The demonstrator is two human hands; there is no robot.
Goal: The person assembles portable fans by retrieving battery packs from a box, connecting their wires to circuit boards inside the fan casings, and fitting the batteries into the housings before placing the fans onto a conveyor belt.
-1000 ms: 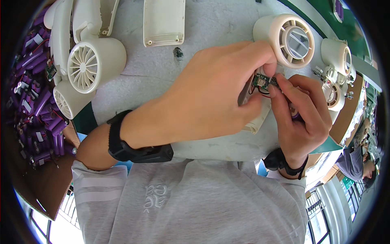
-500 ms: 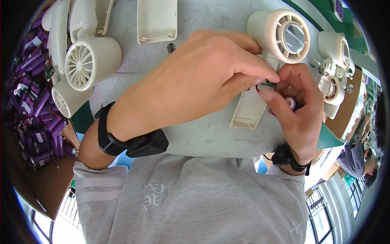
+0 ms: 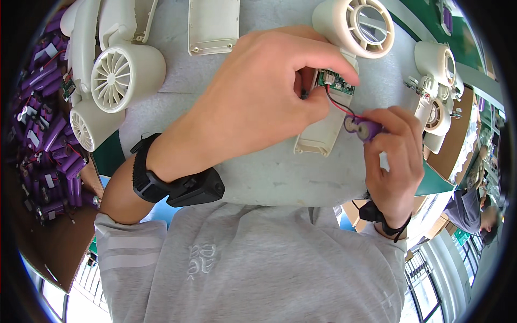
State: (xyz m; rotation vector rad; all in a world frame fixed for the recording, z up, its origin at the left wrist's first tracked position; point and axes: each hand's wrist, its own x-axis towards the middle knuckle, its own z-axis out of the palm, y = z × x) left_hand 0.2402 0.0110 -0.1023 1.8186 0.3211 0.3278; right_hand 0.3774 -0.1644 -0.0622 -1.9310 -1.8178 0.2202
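The grey work surface [image 3: 280,185] is lightly stained, with green [image 3: 437,182] showing at its corners; bright windows [image 3: 421,274] stand beyond, and another person [image 3: 467,212] is at the far right. A cardboard box [image 3: 59,250] on the left holds loose purple batteries [image 3: 54,132], beside fan parts [image 3: 134,75]; an open shell [image 3: 214,24] lies at the top, more fans [image 3: 433,62] at the right. The left hand [image 3: 264,86] curls over a fan's open handle [image 3: 318,134] below its round head [image 3: 353,27], hiding part of it; how tightly it grips I cannot tell. A circuit board [image 3: 343,86] sits in the handle, wired to a purple battery pack [image 3: 368,130] pinched in the right hand [image 3: 396,153], just beside the handle.
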